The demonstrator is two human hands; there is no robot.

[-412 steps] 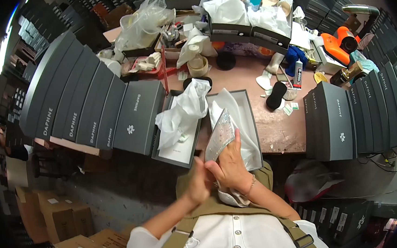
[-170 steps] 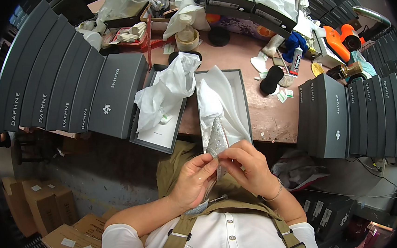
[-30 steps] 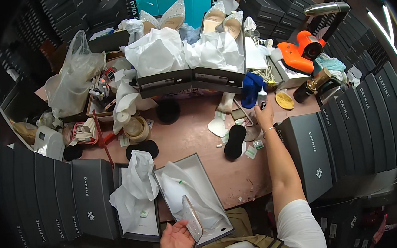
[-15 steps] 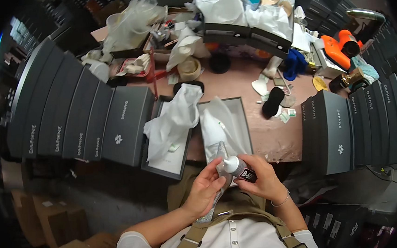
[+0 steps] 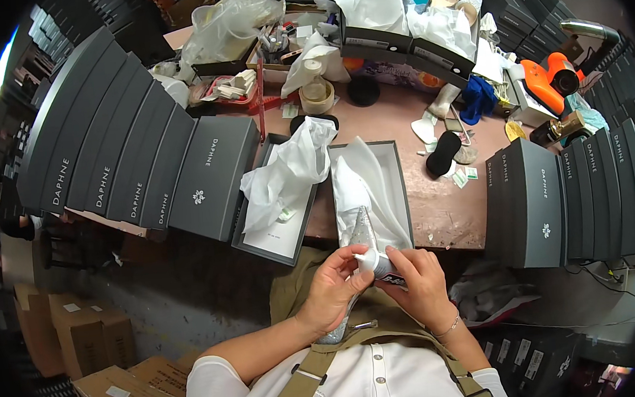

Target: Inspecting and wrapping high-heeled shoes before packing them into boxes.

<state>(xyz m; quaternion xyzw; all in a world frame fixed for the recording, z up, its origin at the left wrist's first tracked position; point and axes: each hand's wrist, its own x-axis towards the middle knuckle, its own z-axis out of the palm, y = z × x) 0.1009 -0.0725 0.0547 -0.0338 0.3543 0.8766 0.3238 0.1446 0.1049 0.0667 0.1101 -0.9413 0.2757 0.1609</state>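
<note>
My left hand (image 5: pixel 326 293) is closed round a silver glittery pointed shoe (image 5: pixel 364 232), whose toe points away from me over an open box. My right hand (image 5: pixel 423 289) grips a small squeeze bottle (image 5: pixel 387 266) with a white cap end and a dark label. The bottle's white nozzle end points left and meets the left fingertips, beside the shoe. My fingers cover much of the shoe's middle, so I cannot tell whether the nozzle touches it. Under the toe, white tissue paper (image 5: pixel 377 194) lies in the open grey shoe box (image 5: pixel 404 192).
Another open box (image 5: pixel 292 254) with crumpled tissue sits left of it. Stacked grey shoe boxes (image 5: pixel 207 170) stand at the left, and more boxes (image 5: pixel 530 204) at the right. Tape rolls (image 5: pixel 317 96), a black pad (image 5: pixel 443 153) and an orange heat gun (image 5: pixel 543 84) lie across the table.
My view has shifted a little. The left fingertips have come up against the bottle's nozzle end, and the right fingers now cover more of the bottle. Both hands keep their holds.
</note>
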